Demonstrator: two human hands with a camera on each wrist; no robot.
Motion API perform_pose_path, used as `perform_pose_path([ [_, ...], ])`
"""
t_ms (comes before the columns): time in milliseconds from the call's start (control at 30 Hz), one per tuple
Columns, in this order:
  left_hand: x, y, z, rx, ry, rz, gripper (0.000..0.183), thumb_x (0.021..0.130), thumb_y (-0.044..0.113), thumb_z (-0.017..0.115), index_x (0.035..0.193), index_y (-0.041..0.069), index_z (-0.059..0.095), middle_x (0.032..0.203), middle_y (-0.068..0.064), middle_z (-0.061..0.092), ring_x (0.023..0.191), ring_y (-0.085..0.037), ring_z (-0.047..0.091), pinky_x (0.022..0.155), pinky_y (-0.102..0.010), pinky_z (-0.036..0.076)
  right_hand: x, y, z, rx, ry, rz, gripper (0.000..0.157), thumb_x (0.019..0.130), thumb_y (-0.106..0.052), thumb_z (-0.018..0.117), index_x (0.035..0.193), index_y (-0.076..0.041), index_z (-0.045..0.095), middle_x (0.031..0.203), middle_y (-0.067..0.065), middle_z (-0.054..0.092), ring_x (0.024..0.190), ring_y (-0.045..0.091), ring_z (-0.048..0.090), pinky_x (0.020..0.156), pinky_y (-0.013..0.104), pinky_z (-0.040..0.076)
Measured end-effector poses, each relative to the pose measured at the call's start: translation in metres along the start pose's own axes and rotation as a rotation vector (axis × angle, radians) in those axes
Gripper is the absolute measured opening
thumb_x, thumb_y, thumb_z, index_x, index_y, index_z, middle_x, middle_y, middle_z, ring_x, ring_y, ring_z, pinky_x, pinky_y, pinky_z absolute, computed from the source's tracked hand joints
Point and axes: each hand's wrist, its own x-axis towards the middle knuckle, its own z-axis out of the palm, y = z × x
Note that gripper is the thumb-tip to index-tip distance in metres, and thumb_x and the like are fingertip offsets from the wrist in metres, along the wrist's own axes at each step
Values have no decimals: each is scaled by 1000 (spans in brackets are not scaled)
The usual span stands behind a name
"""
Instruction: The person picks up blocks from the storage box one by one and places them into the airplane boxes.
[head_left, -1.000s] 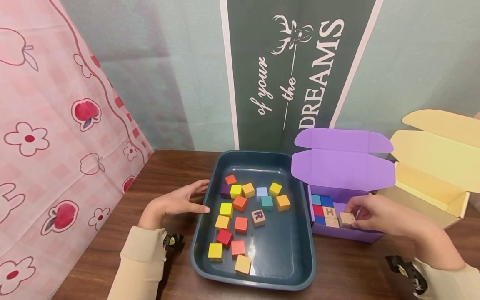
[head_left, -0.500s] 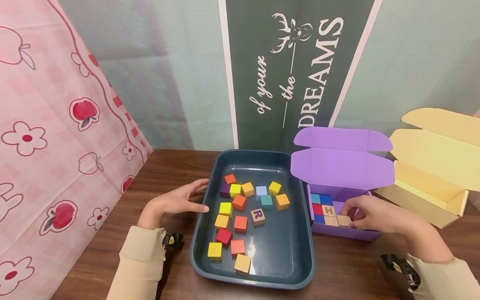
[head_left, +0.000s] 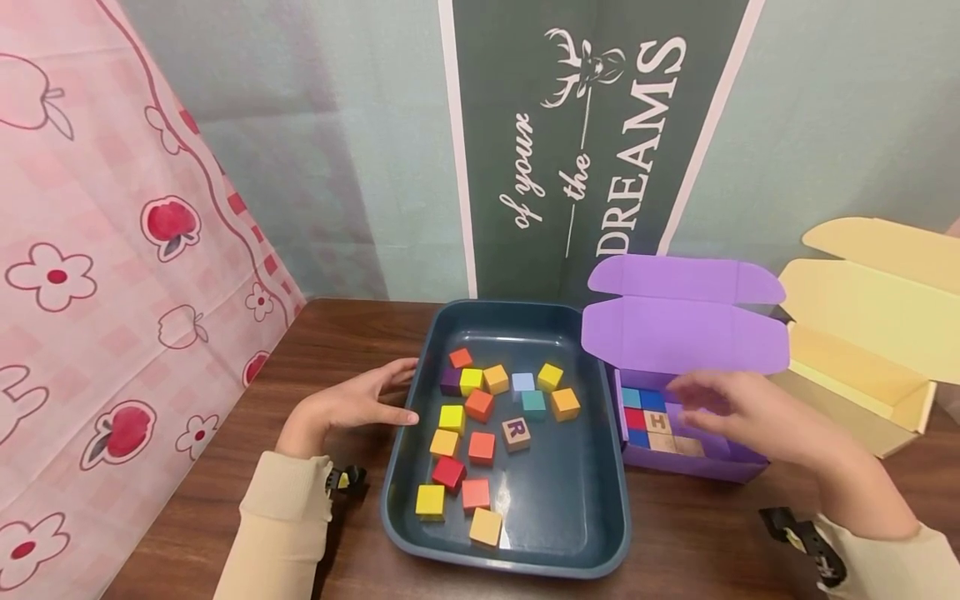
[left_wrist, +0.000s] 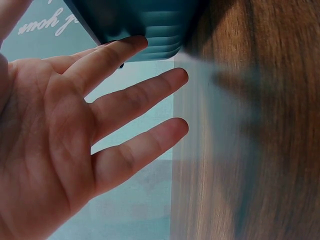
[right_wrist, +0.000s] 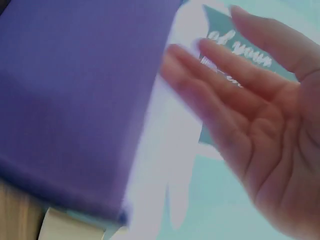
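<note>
My left hand (head_left: 348,407) rests against the left rim of a dark blue tray (head_left: 570,508), thumb on the edge. In the left wrist view its fingers (left_wrist: 142,97) are straight and spread, one touching the tray's outer wall. My right hand (head_left: 757,412), holding nothing, is over the right half of a purple box (head_left: 690,467), its fingers relaxed. Inside that box, to the left, wooden cubes sit in tidy rows: blue, teal, red, a plain wooden cube (head_left: 687,447) and one lettered H (head_left: 657,422). The hand hides part of the box's inside.
The tray holds loose cubes in several colours, including one lettered R (head_left: 517,434). The purple box's lid (head_left: 686,333) stands raised at the back. A yellow box (head_left: 862,400) with its lid up is to the right. A printed cloth (head_left: 360,167) hangs behind the table.
My right hand has set the plain wooden cube down in the purple box's front row, let go of it and lifted off. My left hand has kept its place at the tray.
</note>
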Motion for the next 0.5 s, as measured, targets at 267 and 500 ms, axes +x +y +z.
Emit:
perform_pose_path([
  [267,-2,-1,0,-7,0,-6,92,88,28,76,157,9,18,161,-18,31,149,-44,25,115,-60,35,28,-50,22,52,102,-198,29,84,-18,80,111,-15,71,104,-4,74,93,11,70,79,33,61],
  [500,-1,0,0,-3,3,1,92,87,28,76,157,9,19,161,-18,31,149,-43,25,115,-60,34,53,-73,50,100,-3,-253,33,86,-18,78,118,-10,69,112,2,72,98,13,69,85,36,60],
])
